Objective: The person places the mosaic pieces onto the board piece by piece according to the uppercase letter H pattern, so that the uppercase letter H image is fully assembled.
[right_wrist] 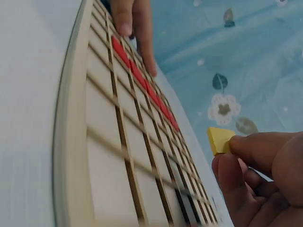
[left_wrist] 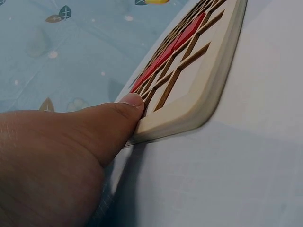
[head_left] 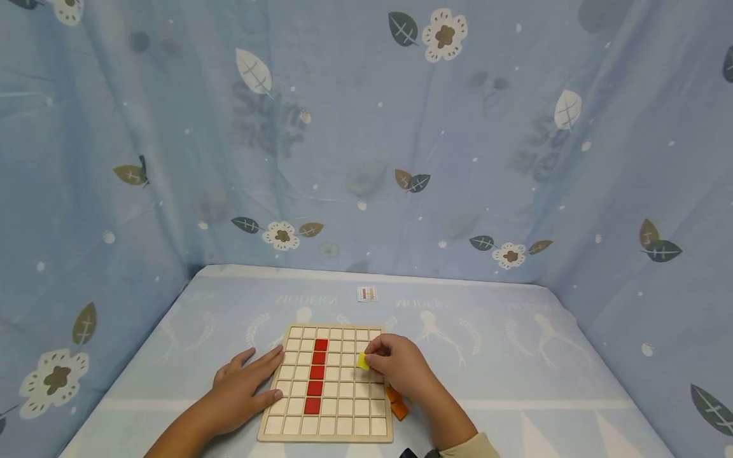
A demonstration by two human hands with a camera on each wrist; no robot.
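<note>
A wooden grid board [head_left: 326, 437] lies on the table, with several red square tiles [head_left: 315, 373] set in one column of its cells. My right hand [head_left: 401, 366] pinches a yellow square tile [right_wrist: 219, 140] between thumb and fingertips, above the right side of the board. In the head view this yellow tile [head_left: 363, 361] shows just left of the fingertips. My left hand [head_left: 243, 388] rests at the board's left edge with fingers spread. In the left wrist view its thumb [left_wrist: 128, 106] touches the board's rim [left_wrist: 189, 116].
Orange tiles [head_left: 397, 403] lie beside the board's right edge, partly under my right forearm, with a bit of green near them. A small card with a printed coloured grid [head_left: 367, 294] lies beyond the board. Dark objects [head_left: 418, 453] show at the bottom edge. Patterned curtain surrounds the table.
</note>
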